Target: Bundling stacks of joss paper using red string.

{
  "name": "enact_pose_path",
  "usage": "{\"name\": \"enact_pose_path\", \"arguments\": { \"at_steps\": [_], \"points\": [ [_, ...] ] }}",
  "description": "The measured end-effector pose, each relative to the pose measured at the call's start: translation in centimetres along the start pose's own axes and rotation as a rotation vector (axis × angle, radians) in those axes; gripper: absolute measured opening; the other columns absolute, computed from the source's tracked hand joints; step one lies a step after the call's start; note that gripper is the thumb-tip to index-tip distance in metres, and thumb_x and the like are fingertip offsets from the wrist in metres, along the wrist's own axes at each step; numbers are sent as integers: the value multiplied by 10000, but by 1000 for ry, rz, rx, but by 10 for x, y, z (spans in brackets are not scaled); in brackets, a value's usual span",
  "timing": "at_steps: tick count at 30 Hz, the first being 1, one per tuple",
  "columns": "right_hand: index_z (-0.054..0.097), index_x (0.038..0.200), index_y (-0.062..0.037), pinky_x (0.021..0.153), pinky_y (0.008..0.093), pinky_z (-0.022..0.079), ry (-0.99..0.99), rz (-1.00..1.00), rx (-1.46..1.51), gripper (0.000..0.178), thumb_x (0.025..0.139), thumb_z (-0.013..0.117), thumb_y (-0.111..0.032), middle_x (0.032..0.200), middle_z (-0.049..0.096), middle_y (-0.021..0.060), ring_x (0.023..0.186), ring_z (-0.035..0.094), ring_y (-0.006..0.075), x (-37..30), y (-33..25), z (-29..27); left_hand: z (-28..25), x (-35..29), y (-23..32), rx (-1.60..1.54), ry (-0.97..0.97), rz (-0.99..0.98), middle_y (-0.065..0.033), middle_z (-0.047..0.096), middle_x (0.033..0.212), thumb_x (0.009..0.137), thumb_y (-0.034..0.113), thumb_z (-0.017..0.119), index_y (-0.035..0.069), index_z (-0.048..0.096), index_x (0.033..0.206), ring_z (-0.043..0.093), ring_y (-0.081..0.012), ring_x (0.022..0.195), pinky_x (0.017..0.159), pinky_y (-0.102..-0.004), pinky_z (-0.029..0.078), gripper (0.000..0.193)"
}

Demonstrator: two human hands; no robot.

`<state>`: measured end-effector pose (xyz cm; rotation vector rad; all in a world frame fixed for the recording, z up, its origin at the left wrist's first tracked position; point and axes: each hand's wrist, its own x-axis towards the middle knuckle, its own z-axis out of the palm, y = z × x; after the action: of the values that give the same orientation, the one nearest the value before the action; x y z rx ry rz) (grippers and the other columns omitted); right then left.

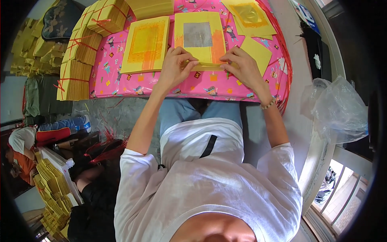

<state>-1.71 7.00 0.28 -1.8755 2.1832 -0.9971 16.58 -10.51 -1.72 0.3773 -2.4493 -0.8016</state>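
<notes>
In front of me on the table lies a stack of yellow paper sheets (217, 24) with a silver square and orange print on top. My left hand (177, 66) pinches the near edge of the top sheet at its left side. At the right side of that same edge, my right hand (242, 66) is closed in a pinch. Between the fingers the edge is raised and looks curled or folded over in a narrow strip. Left of it sits another yellow stack (146, 44) with a gold square and orange print. A loose plain yellow sheet (258, 54) lies beside my right hand.
Yellow paper bundles (80, 44) tied with red string stand along the left of the pink patterned tablecloth (109, 82). Gold-printed sheets (250, 18) lie far right, near red strings (285, 52). A clear plastic bag (340, 109) hangs right. People work beside more bundles (52, 185) lower left.
</notes>
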Motion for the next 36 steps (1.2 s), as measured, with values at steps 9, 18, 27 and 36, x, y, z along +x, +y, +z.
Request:
{"name": "enact_pose_path", "arguments": {
  "at_steps": [9, 18, 27, 36],
  "points": [
    [690, 921, -35, 671, 303, 481, -47, 102, 103, 165, 833, 663, -172, 851, 579, 70, 762, 611, 209, 3, 3, 2, 1, 0, -1, -37, 5, -53, -96, 568, 796, 759, 215, 693, 58, 706, 771, 501, -280, 834, 765, -383, 419, 159],
    [693, 905, -24, 654, 292, 475, -56, 132, 119, 175, 840, 663, -183, 845, 583, 60, 735, 604, 189, 5, 6, 2, 1, 3, -2, -58, 1, -88, -101, 562, 780, 744, 224, 704, 45, 703, 761, 505, -278, 813, 737, -382, 425, 179],
    [637, 868, -57, 631, 337, 485, 39, -53, -149, 106, 823, 641, -153, 788, 582, 71, 738, 603, 248, 9, -2, 6, -1, 1, -4, 14, -17, -41, -102, 559, 816, 729, 234, 716, 53, 686, 790, 514, -281, 801, 735, -387, 437, 193],
    [629, 842, -75, 629, 351, 491, 217, -155, -183, 87, 798, 651, -148, 765, 577, 59, 731, 596, 253, 30, -19, -9, -2, 25, 19, 276, -97, 109, -108, 571, 869, 741, 120, 677, 62, 570, 956, 537, -310, 870, 750, -391, 452, 247]
  ]
}}
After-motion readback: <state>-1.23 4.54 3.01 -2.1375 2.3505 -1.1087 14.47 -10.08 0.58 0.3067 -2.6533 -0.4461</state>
